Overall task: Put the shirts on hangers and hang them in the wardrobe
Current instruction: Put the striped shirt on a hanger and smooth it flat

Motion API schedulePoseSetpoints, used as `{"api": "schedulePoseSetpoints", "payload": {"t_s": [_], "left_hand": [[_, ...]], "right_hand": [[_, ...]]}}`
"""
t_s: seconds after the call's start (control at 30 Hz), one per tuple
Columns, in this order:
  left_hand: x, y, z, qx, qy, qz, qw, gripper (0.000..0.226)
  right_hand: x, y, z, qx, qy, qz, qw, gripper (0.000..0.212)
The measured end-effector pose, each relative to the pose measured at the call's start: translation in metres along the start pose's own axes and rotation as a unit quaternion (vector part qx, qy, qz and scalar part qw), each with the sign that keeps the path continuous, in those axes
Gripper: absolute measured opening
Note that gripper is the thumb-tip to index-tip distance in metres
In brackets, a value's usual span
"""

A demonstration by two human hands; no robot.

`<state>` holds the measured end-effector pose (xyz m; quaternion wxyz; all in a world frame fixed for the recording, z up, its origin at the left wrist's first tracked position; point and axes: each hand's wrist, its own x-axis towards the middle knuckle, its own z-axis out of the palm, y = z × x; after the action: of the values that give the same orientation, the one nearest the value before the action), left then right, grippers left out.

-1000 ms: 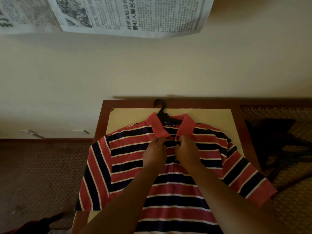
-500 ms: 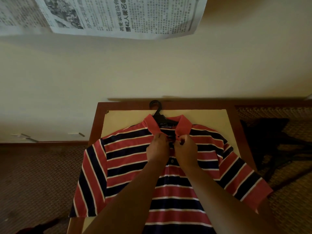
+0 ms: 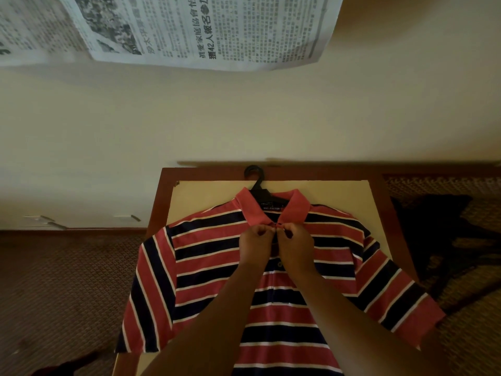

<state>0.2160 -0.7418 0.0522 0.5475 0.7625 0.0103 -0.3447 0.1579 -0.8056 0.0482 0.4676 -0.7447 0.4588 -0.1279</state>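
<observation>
While the red, navy and white striped cotton polo shirt point(image 3: 217, 267) lies flat on the cream-topped wooden desk point(image 3: 339, 196) with the black plastic hanger point(image 3: 256, 183) already in its collar, my left hand point(image 3: 256, 246) and right hand point(image 3: 295, 246) each pinch the placket just below the collar. Soft and light, the shirt would probably sag and slide if lifted by the cloth. I judge the stiff hook, poking past the collar, the place to grip it.
</observation>
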Motion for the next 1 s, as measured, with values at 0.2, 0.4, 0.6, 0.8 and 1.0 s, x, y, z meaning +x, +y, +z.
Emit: {"api": "schedulePoseSetpoints", "payload": {"t_s": [0.2,0.4,0.6,0.8,1.0], "left_hand": [[0.000,0.003,-0.001,-0.038,-0.011,-0.034,0.999,0.018],[0.000,0.006,-0.004,-0.056,0.000,-0.055,0.997,0.020],[-0.001,0.005,-0.004,-0.032,-0.007,-0.032,0.999,0.022],[-0.005,-0.001,-0.007,0.058,-0.018,0.057,0.997,0.023],[-0.007,-0.002,-0.010,0.147,-0.057,0.103,0.982,0.014]], "right_hand": [[0.004,0.000,0.000,0.029,-0.013,0.041,0.999,0.019],[0.003,-0.002,-0.007,0.154,-0.040,0.109,0.981,0.025],[0.007,0.000,-0.006,0.145,-0.052,0.131,0.979,0.016],[0.012,-0.003,-0.009,0.127,-0.072,0.150,0.978,0.011],[0.016,-0.007,-0.016,0.123,-0.107,0.155,0.974,0.016]]}}
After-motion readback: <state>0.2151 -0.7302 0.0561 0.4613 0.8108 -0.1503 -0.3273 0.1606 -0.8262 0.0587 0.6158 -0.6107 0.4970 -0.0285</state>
